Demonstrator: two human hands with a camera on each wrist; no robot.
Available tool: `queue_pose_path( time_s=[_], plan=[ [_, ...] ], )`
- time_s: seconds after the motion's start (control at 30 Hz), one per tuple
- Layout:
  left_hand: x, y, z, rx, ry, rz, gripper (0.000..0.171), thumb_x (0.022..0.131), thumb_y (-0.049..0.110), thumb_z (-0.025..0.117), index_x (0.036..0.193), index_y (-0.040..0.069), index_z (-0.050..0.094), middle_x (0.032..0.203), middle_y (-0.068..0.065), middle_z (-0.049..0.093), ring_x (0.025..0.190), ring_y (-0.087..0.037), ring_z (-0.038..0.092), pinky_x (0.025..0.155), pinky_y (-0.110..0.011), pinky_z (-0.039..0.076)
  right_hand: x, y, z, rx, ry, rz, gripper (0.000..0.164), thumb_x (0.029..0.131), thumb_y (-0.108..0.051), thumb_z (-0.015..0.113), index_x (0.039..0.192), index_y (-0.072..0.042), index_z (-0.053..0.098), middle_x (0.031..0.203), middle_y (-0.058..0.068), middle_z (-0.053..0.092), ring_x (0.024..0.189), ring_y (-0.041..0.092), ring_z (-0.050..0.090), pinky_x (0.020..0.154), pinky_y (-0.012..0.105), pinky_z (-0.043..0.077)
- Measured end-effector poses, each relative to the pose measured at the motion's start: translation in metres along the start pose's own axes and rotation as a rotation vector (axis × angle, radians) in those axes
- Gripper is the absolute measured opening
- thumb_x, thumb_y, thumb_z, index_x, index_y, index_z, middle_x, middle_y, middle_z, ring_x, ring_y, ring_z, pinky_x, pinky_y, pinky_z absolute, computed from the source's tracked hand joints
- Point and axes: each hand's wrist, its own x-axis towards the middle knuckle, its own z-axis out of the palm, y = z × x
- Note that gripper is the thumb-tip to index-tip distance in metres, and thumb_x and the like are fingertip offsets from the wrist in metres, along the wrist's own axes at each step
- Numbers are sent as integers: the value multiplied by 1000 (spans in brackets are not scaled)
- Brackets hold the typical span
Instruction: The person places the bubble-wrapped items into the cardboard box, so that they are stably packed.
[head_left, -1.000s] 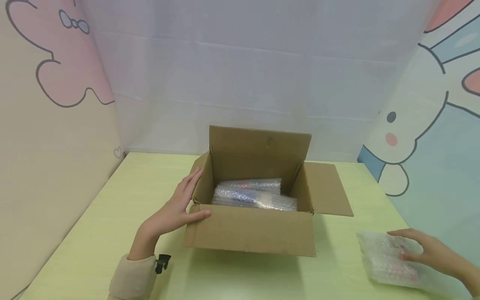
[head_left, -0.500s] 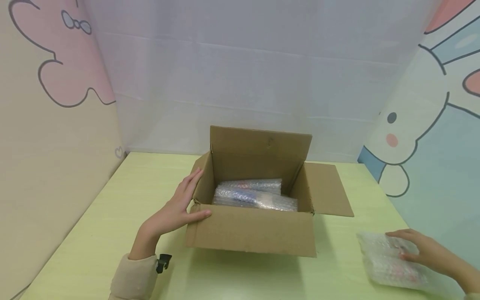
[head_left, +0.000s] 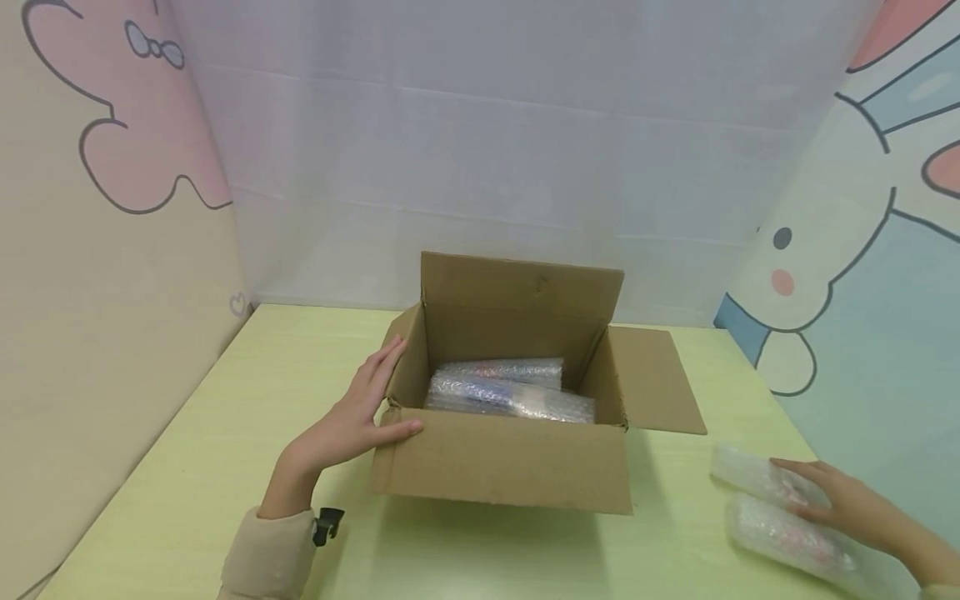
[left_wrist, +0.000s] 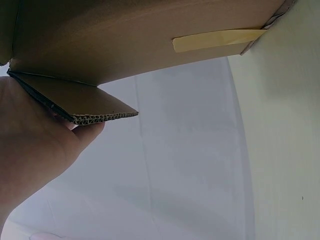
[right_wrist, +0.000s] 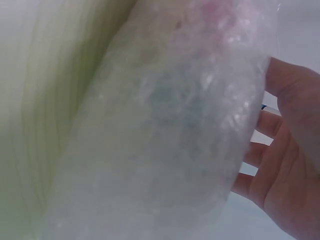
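An open cardboard box [head_left: 501, 462] stands on the table with two bubble-wrapped packages [head_left: 517, 396] visible inside. My left hand [head_left: 351, 425] spans its near left corner: the fingers lie along the left flap [left_wrist: 75, 97] and the thumb rests on the front flap. In the left wrist view, fingertips show under that flap's edge. At the right of the table, my right hand [head_left: 855, 504] holds a bubble-wrapped package [head_left: 750, 475] between thumb and fingers. A second bubble-wrapped package [head_left: 787, 537] lies just nearer. The wrapping blurs what is within.
The box's right flap [head_left: 656, 379] sticks out sideways and its back flap [head_left: 521, 283] stands up. Behind the table [head_left: 480, 567] hangs a white sheet [head_left: 480, 150]. Walls with cartoon drawings close off the left and right sides.
The farther package at the right has come apart from the nearer one, within my right hand's grip. The right hand has shifted slightly left. My left hand and the box look unchanged.
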Motion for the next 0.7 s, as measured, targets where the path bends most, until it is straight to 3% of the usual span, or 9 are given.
queue_pose_path(
  time_s=[0.1, 0.23, 0.37, 0.7],
  plan=[
    [0, 0, 0, -1, 2, 3, 101, 87, 38, 71, 157, 25, -1, 164, -2, -2, 150, -32, 5, 114, -63, 22, 1, 0, -4, -5, -11, 8, 58, 77, -29, 79, 127, -9, 59, 107, 11, 64, 87, 3, 58, 66, 30, 50],
    [1, -1, 0, 0, 4, 9, 101, 87, 38, 71, 157, 25, 0, 163, -2, -1, 150, -32, 6, 114, -62, 22, 8, -4, -17, 30, -50, 62, 64, 79, -32, 77, 130, 0, 55, 107, 19, 63, 90, 27, 63, 69, 44, 53],
    [1, -2, 0, 5, 8, 10, 101, 87, 38, 71, 157, 25, 0, 163, -2, 0, 150, -32, 6, 114, -63, 22, 21, -13, -42, 40, -72, 125, 68, 83, -36, 73, 131, 8, 51, 113, 32, 58, 98, 47, 59, 73, 58, 50],
    [0, -1, 1, 2, 8, 14, 101, 87, 38, 71, 157, 24, 0, 163, -3, 0, 150, -32, 7, 113, -64, 22, 54, -45, -124, -78, 50, 178, 73, 89, -43, 67, 140, 4, 43, 124, 41, 46, 106, 57, 48, 79, 71, 42]
  ],
)
